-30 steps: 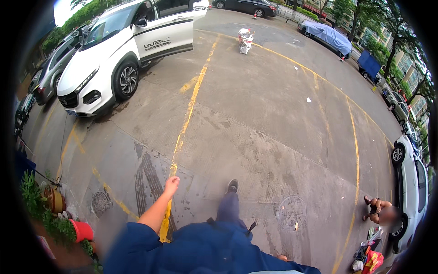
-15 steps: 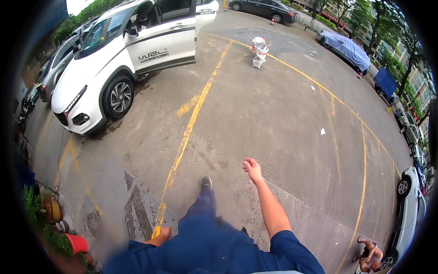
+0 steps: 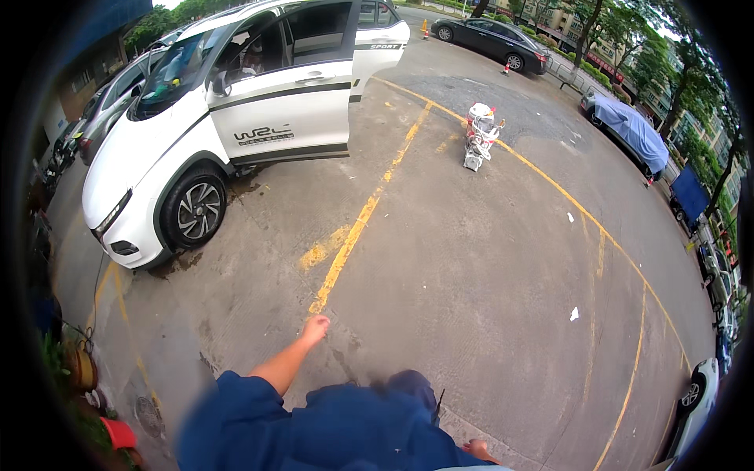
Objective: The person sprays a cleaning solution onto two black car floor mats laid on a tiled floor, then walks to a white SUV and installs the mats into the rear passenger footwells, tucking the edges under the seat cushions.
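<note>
Left hand (image 3: 316, 329) loosely curled, empty, above open pavement (image 3: 471, 259) beside yellow line (image 3: 353, 235).

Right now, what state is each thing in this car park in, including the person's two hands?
Left hand: empty, loosely curled, swung forward.
Right hand: low at the frame's edge, nothing seen in it.
White car: parked, front door wide open.
Small cart: standing upright on the yellow line.
Covered car: under a blue-grey cover.
Black car: parked, doors shut.
</note>
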A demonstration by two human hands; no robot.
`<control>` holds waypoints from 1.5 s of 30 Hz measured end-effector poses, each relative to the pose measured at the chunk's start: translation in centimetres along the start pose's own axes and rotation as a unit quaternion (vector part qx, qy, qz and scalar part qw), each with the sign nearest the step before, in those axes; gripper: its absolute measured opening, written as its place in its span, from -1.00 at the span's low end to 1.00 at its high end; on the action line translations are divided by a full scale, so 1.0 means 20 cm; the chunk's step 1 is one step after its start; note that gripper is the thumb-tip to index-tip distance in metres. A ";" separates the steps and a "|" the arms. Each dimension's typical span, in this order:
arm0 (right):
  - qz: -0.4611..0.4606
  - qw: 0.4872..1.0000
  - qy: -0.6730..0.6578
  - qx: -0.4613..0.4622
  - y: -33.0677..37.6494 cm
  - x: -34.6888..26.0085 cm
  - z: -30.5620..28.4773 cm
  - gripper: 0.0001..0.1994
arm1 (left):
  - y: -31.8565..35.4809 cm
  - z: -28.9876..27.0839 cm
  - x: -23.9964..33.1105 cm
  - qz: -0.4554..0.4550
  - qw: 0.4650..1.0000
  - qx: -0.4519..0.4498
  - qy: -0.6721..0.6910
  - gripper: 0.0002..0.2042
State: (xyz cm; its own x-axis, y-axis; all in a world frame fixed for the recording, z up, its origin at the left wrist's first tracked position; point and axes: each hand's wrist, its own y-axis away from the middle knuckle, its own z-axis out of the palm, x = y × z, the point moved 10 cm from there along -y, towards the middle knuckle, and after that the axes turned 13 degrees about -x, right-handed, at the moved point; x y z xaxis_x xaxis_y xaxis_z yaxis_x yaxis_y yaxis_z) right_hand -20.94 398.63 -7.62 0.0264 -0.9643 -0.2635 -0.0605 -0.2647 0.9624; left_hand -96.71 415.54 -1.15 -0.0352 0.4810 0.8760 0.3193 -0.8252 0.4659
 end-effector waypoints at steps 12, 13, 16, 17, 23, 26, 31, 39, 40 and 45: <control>-0.124 0.990 0.036 -0.060 -1.11 -2.83 0.70 -0.82 | -1.14 0.40 -0.05 -0.259 0.954 -0.006 -0.151 -0.86; -0.193 0.971 0.119 -0.079 -1.02 -3.31 0.94 -0.77 | -1.16 0.48 -0.08 -0.288 0.951 -0.021 -0.108 -0.86; -0.367 0.897 0.185 -0.164 -0.66 -4.50 1.58 -0.75 | -1.42 0.74 0.01 -0.323 0.944 -0.045 0.048 -0.87; -0.413 0.865 0.196 -0.204 -0.58 -4.79 1.76 -0.73 | -1.56 0.78 0.03 -0.335 0.936 -0.053 0.098 -0.87; -0.463 0.806 0.249 -0.272 -0.70 -5.84 2.40 -0.71 | -2.54 0.81 0.55 -0.050 0.926 -0.159 -0.339 -0.86; -0.362 0.853 0.317 -0.202 -1.43 -5.91 2.16 -0.71 | -3.17 0.89 0.85 0.028 0.807 -0.157 -0.569 -0.85; 0.046 0.995 0.087 -0.030 -2.02 -5.54 1.12 -0.72 | -4.16 0.69 1.62 -0.218 0.974 0.064 -0.016 -0.85; 0.068 0.997 0.043 -0.012 -2.24 -6.60 1.08 -0.74 | -5.80 0.73 2.80 -0.012 0.992 0.086 -0.091 -0.84; 0.074 0.996 0.048 -0.020 -2.32 -6.74 1.13 -0.74 | -5.95 0.76 2.83 -0.018 0.992 0.090 -0.088 -0.87; -0.015 0.986 0.129 -0.107 -2.85 -7.99 1.53 -0.73 | -6.39 1.03 2.61 -0.180 0.975 0.089 0.093 -0.84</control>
State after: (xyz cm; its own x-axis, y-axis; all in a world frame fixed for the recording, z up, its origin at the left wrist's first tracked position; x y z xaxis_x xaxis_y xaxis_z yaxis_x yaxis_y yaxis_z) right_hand -52.27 567.44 -22.31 0.2802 -0.9142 -0.2929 0.1555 -0.2578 0.9536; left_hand -119.76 552.22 -17.52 -0.3410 0.6546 0.6748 0.4138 -0.5400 0.7329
